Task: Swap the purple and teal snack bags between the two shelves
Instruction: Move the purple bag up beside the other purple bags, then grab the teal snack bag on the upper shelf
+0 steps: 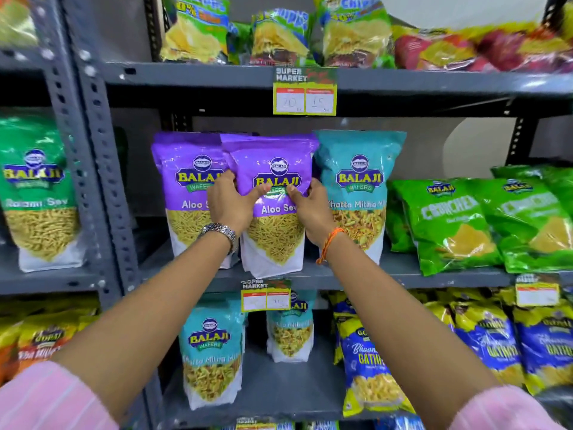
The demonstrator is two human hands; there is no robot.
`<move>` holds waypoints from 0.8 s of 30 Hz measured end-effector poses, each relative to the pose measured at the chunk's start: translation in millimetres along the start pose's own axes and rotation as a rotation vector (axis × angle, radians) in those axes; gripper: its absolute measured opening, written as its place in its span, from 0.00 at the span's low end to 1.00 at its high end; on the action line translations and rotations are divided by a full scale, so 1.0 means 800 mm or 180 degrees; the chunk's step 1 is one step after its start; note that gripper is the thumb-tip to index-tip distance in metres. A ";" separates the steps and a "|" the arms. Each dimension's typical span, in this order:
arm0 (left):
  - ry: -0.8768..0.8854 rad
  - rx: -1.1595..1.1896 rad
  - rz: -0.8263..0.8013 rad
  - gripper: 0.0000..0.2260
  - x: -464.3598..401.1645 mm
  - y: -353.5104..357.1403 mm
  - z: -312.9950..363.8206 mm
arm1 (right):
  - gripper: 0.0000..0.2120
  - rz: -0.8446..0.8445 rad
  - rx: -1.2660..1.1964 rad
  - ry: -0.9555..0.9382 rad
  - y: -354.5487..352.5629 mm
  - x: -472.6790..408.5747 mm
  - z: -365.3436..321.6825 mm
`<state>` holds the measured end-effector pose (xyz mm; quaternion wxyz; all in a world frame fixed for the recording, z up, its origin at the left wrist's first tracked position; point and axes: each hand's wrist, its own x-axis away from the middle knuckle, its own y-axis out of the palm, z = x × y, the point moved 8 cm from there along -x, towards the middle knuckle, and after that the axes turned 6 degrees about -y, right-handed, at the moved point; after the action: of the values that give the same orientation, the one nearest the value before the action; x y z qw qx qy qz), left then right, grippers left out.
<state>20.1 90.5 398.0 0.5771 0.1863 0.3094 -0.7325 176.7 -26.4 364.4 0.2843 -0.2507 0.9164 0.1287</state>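
Pink striped sleeves (46, 398), silver metal watch (220, 232) (left wrist), orange thread band (330, 243) on right

Green crunchy-snack bags (459, 225) right of centre, blue gathiya packs (369, 361) below, a price tag (304, 99), perhaps 20 and 15.

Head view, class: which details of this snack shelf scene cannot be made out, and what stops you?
- Lower price tag, head view: figures too faint.
- Left purple bag: name cut short by the left hand.
- Upper teal bag: name partly hidden by the right hand.
- Top-shelf bags: blurred, cropped by the frame.
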 end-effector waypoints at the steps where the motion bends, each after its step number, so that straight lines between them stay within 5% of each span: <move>1: -0.0002 -0.0035 0.0011 0.27 0.001 -0.001 0.003 | 0.12 -0.0006 0.0003 -0.0001 0.000 -0.001 0.002; 5: 0.0014 0.0099 0.0200 0.29 0.000 -0.018 0.007 | 0.09 -0.0049 0.0140 0.0041 0.000 0.002 0.003; 9: -0.0024 0.0581 0.0516 0.45 0.024 -0.064 0.002 | 0.21 -0.0365 0.0313 0.0025 -0.011 0.022 -0.018; 13: 0.0196 0.0731 0.0475 0.25 0.082 -0.060 0.018 | 0.21 0.0200 0.0540 -0.0360 -0.091 0.033 -0.049; 15: 0.0173 0.0894 0.0092 0.17 0.109 -0.022 0.032 | 0.17 0.0772 0.0484 -0.0576 -0.147 0.027 -0.060; 18: -0.0177 0.0823 -0.1269 0.18 0.137 0.078 0.043 | 0.23 0.1151 0.0439 -0.0474 -0.203 0.008 -0.059; 21: -0.0499 0.0322 -0.2293 0.35 0.160 0.163 0.034 | 0.18 0.0952 0.0130 -0.0255 -0.227 -0.020 -0.043; 24: -0.0663 -0.0005 -0.2339 0.42 0.158 0.204 0.029 | 0.11 0.0385 -0.0078 -0.0078 -0.222 -0.051 -0.027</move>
<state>145.3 -40.7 296.1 0.3044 -0.0130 0.2959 -0.9053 290.4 -168.0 389.0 0.2841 -0.1966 0.9247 0.1599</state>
